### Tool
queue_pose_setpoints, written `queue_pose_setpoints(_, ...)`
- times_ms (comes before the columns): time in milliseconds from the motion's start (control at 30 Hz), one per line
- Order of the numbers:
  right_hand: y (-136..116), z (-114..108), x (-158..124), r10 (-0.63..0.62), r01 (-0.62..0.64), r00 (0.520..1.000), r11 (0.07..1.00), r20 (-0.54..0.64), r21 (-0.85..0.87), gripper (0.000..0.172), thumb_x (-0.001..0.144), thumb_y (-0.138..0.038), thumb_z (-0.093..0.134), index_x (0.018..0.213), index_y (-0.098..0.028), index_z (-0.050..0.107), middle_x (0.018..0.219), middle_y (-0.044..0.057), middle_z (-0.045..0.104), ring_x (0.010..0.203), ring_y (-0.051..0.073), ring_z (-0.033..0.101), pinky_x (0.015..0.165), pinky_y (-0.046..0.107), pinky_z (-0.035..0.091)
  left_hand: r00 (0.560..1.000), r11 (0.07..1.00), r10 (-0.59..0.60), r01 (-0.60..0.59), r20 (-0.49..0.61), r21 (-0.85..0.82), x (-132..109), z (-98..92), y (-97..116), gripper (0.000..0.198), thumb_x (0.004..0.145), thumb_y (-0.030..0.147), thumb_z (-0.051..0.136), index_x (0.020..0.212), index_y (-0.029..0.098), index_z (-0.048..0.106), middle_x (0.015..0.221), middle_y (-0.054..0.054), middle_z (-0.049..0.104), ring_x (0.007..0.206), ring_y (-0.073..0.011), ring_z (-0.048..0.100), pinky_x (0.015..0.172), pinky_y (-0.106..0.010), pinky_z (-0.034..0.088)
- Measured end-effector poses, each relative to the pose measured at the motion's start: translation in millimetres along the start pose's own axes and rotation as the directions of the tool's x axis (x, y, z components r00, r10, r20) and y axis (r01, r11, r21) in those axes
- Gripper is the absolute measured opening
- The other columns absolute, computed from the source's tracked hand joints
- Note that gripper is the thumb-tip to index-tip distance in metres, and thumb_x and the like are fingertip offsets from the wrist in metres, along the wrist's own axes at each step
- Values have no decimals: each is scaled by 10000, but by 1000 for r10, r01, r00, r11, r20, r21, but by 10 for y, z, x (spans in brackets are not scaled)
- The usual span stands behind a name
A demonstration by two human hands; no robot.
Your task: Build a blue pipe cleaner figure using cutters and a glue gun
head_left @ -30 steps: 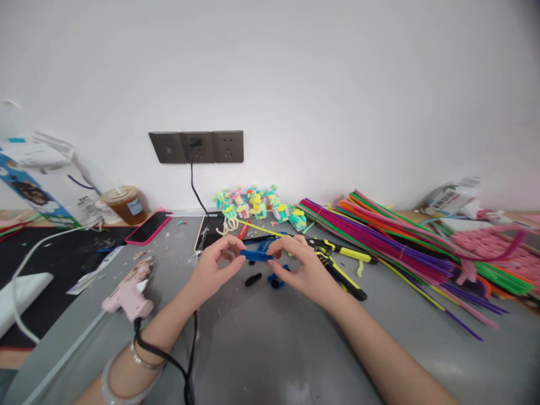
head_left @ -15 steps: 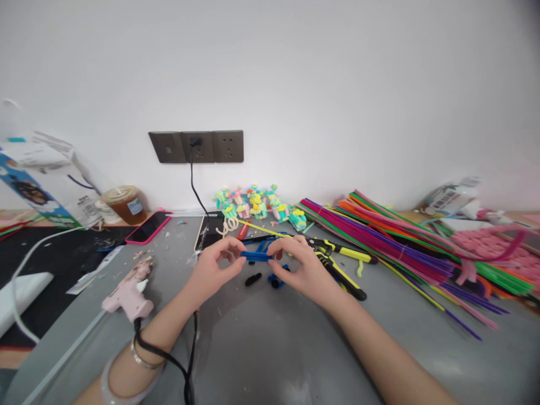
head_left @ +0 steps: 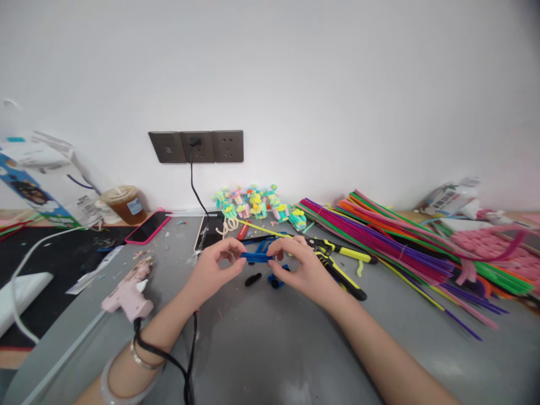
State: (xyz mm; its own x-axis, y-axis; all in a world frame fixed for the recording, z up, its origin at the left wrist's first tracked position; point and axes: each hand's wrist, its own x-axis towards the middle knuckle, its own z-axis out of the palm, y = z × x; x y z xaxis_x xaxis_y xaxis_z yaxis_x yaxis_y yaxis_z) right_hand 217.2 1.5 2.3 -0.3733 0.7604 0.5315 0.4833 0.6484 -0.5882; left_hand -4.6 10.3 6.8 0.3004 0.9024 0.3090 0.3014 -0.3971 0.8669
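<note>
A short blue pipe cleaner piece (head_left: 256, 257), folded or doubled, is stretched level between my two hands above the grey table. My left hand (head_left: 220, 261) pinches its left end between thumb and fingers. At the other end, my right hand (head_left: 298, 264) grips it the same way. Below it lie a small black fuzzy piece (head_left: 253, 279) and a blue coiled piece (head_left: 277, 279), partly behind my right fingers. Yellow-and-black pliers (head_left: 343, 275) rest just right of my right hand, their jaws partly covered.
A pink glue gun (head_left: 129, 298) with a black cord lies left of my left arm. Bundles of coloured pipe cleaners (head_left: 388, 242) spread across the right. Small pastel fuzzy figures (head_left: 257, 205) stand by the wall. A phone (head_left: 147, 227) and a drink cup (head_left: 124, 205) are at back left.
</note>
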Motion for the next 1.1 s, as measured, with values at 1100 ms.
queue_pose_setpoints(1100, 223, -152, 24, 120, -112, 988, 990, -99, 88, 162, 978, -278, 484, 1121, -231, 545, 790, 21, 705, 744, 196, 658, 772, 354, 459, 994, 997, -60, 64, -86, 45, 8, -14, -37, 169, 772, 318, 684, 855, 171, 694, 844, -41, 703, 709, -161, 615, 652, -259, 485)
